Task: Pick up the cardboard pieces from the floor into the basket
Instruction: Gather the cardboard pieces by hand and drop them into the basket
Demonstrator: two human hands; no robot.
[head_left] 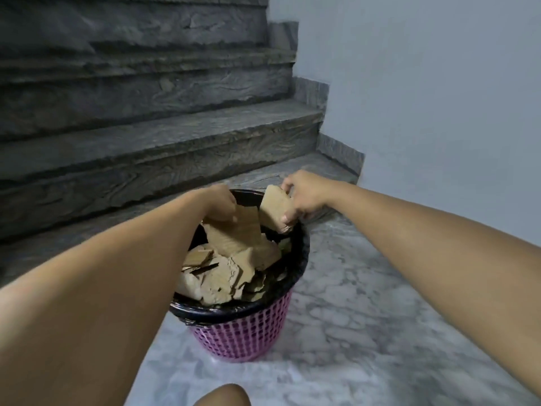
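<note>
Pretty much done, we reckon: no loose pieces on the grey marbled floor [366, 303] that we can see. Dark stone stairs [146, 136] crowd us from 9 to 12 o'clock; open room from 3 to 6. The pink plastic lattice basket with black liner [243, 332] is heaped with torn brown cardboard pieces [231, 268]. Our left hand [219, 205] seems to grip one piece (blurry), our right hand [304, 197] pinches another at 1 o'clock over the rim.

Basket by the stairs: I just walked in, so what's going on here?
A person is filling the pink basket with cardboard pieces. The left hand holds one piece over it; the right hand grips another piece at the rim. No loose cardboard shows on the floor.
</note>
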